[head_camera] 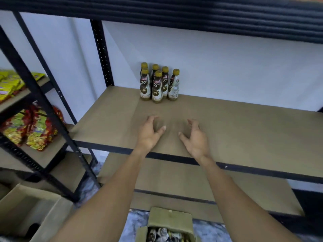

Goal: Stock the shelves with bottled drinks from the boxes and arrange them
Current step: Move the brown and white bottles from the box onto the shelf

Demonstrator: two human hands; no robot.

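Several small coffee bottles (158, 83) with gold caps stand clustered upright at the back of a brown shelf board (244, 123), close to the white wall. My left hand (150, 132) and my right hand (195, 137) hover side by side over the shelf's front half, well short of the bottles. Both have loosely curled fingers and hold nothing. Below, at the bottom edge, an open cardboard box (170, 219) holds more bottles (162, 233), seen from above.
A black metal upright (102, 53) frames the shelf's left side. A neighbouring rack at the left carries yellow and red snack packets (29, 130). Another open carton (26, 208) sits at the lower left. A lower shelf board (227, 187) lies beneath my arms.
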